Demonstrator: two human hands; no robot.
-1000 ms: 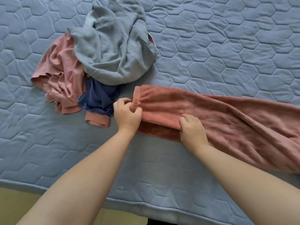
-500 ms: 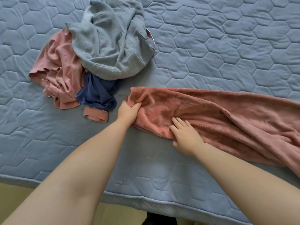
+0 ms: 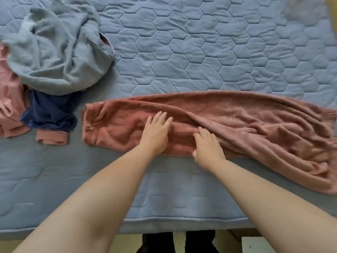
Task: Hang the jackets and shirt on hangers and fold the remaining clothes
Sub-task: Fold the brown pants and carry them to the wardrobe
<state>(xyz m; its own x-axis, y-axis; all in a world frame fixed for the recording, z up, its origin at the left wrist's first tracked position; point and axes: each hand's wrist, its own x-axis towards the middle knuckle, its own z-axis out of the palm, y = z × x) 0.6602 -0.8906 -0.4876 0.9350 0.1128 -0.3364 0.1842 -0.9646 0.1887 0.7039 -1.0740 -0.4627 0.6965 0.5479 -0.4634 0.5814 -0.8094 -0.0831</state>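
Well left of the left hand, a crumpled grey fleece garment [image 3: 58, 52] lies heaped over a pink garment [image 3: 9, 99] and a navy blue garment [image 3: 49, 114], seemingly awaiting their turn. The left hand [image 3: 156, 133] lies flat, fingers straight, on the long rust-pink fleecy garment [image 3: 237, 114], pinning it to the blue quilted bed cover [image 3: 200, 42]. Just beside it the right hand [image 3: 207, 147], equally flat, presses along a fold, probably to flatten creases before folding. Rightward the cloth lies rumpled; its blurred end may be a ribbed cuff.

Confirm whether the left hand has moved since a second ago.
Yes. The left hand slid right, away from the navy garment, now flat on the pink fleece.
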